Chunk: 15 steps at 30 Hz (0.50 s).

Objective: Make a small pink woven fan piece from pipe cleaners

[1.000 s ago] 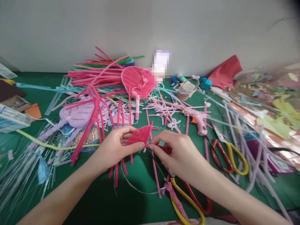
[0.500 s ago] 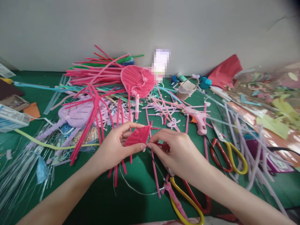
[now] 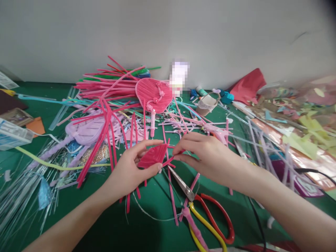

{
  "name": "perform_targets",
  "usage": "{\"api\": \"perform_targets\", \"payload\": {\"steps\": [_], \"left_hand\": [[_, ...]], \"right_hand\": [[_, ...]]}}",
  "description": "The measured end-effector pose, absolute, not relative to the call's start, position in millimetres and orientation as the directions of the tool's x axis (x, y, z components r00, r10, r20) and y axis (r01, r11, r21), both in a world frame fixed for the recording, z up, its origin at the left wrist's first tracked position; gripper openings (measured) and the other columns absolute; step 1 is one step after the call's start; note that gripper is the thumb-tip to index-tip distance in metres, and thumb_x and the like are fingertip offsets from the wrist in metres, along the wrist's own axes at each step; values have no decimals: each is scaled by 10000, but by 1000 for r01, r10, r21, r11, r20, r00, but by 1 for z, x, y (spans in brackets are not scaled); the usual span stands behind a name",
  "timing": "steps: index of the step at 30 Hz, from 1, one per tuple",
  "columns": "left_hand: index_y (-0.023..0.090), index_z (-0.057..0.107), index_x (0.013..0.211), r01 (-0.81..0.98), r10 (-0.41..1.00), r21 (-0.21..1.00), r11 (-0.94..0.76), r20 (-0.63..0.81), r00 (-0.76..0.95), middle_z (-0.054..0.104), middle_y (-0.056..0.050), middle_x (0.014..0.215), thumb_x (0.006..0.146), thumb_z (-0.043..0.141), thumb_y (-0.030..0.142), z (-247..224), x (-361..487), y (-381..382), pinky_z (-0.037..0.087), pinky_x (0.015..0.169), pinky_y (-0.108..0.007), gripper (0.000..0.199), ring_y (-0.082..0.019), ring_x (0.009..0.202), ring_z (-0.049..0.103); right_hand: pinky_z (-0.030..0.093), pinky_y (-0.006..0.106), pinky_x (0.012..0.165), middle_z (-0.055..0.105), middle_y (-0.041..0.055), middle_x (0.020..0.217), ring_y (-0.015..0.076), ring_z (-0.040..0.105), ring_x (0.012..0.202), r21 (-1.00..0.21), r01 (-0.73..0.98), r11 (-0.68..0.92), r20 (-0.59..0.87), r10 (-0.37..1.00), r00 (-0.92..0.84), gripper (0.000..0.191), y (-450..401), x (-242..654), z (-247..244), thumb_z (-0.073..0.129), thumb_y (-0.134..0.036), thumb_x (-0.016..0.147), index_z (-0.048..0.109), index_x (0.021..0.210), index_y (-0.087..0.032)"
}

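My left hand point(image 3: 136, 162) pinches a flat pink-red piece made of pipe cleaners point(image 3: 152, 156) set side by side, thumb in front and fingers behind. Opposite it, my right hand point(image 3: 202, 150) is closed on a short red pipe cleaner end point(image 3: 169, 161) that runs to the right edge of that piece. Just below my hands lie scissors point(image 3: 189, 193) with red and yellow handles, their tips pointing up toward the piece. A pink wrapped stick point(image 3: 193, 224) with a thin wire loop rests by the scissors. Farther back is a finished-looking pink fan shape point(image 3: 147, 91) with small flowers.
Red pipe cleaners point(image 3: 105, 85) are heaped at the back left, above a lilac fan shape point(image 3: 85, 127) and silvery strands point(image 3: 28, 196). A pink glue gun point(image 3: 223, 134) is partly behind my right hand. A small basket point(image 3: 206, 105) and paper scraps point(image 3: 301, 133) stand to the right.
My right hand has moved up and slightly right, pulling a red pipe cleaner end outward from the piece. The scissors below it now show more fully. My left hand keeps its pinch.
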<state>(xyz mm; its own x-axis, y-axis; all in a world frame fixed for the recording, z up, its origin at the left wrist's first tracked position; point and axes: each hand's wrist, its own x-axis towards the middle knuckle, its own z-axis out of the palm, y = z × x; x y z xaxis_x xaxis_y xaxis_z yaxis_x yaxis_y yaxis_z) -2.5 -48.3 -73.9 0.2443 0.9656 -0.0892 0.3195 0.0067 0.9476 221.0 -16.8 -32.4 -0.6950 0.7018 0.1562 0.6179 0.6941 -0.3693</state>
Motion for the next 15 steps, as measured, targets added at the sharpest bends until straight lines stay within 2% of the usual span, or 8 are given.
{"api": "perform_targets", "payload": {"steps": [2, 5, 8, 12, 15], "left_hand": [[337, 667, 1212, 329, 966, 944, -25, -62, 252, 705, 32, 1278, 827, 750, 293, -75, -2, -49, 507, 991, -307, 397, -208, 1174, 647], [327, 653, 1241, 330, 967, 944, -14, -71, 246, 695, 22, 1308, 820, 748, 302, -76, -2, -50, 500, 1018, -321, 432, -220, 1215, 627], [291, 651, 1233, 321, 967, 947, 11, -92, 237, 714, -10, 1273, 796, 761, 309, -75, -4, -50, 535, 973, -326, 451, -233, 1161, 662], [288, 679, 1166, 310, 963, 951, 6, -89, 255, 750, -2, 1174, 785, 771, 305, -73, -6, -50, 547, 948, -308, 393, -214, 1076, 698], [287, 679, 1154, 276, 959, 961, 5, -83, 272, 763, 8, 1097, 786, 774, 289, -71, -7, -50, 564, 893, -279, 379, -191, 992, 719]], "right_hand": [[449, 274, 683, 688, 50, 869, 176, 629, 807, -333, 600, 727, 184, 674, -715, 92, -10, 224, -27, 620, -159, 931, 706, 902, -147], [444, 273, 692, 682, 46, 863, 173, 622, 808, -331, 583, 742, 183, 657, -732, 70, 1, 223, -20, 642, -157, 917, 711, 916, -150], [440, 264, 697, 693, 34, 852, 166, 624, 810, -387, 554, 738, 156, 644, -749, 70, 14, 218, -13, 650, -129, 895, 712, 904, -161], [438, 258, 698, 728, 21, 875, 147, 639, 795, -510, 544, 666, 53, 656, -753, 138, 27, 211, -3, 600, -103, 892, 715, 910, -177], [436, 255, 670, 733, 12, 861, 135, 634, 753, -590, 543, 597, -21, 661, -750, 104, 31, 211, -1, 619, -164, 887, 720, 907, -175]]}}
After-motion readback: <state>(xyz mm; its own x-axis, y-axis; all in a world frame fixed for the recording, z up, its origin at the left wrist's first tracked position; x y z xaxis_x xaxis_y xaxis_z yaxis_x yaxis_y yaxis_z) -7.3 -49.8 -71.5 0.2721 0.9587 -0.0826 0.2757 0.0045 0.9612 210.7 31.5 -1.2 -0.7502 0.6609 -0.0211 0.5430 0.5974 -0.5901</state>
